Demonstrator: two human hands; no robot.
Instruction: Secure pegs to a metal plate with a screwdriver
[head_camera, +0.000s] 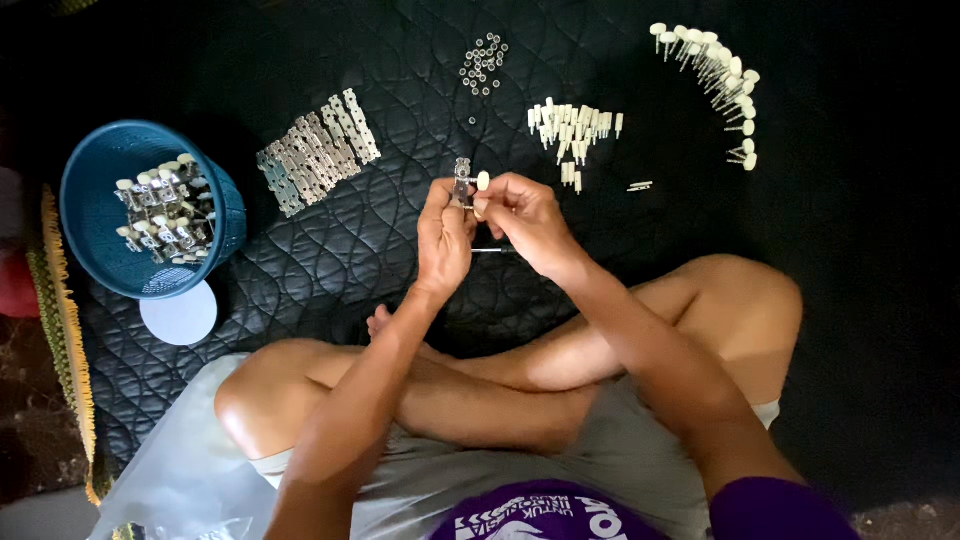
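Note:
I sit cross-legged on a black quilted mat (330, 250). My left hand (443, 238) pinches a small metal plate (462, 184) upright in front of me. My right hand (525, 218) holds a cream-knobbed peg (483, 182) against that plate; both hands touch the same little assembly. A thin metal pin (492, 250) lies on the mat just below my hands.
A row of metal plates (318, 152) lies to the left. Small washers (483, 62) sit at the top, short cream pegs (572, 126) in the middle, knobbed pegs (722, 82) at top right. A blue basket (92, 200) at the left holds finished assemblies, beside a white lid (178, 315).

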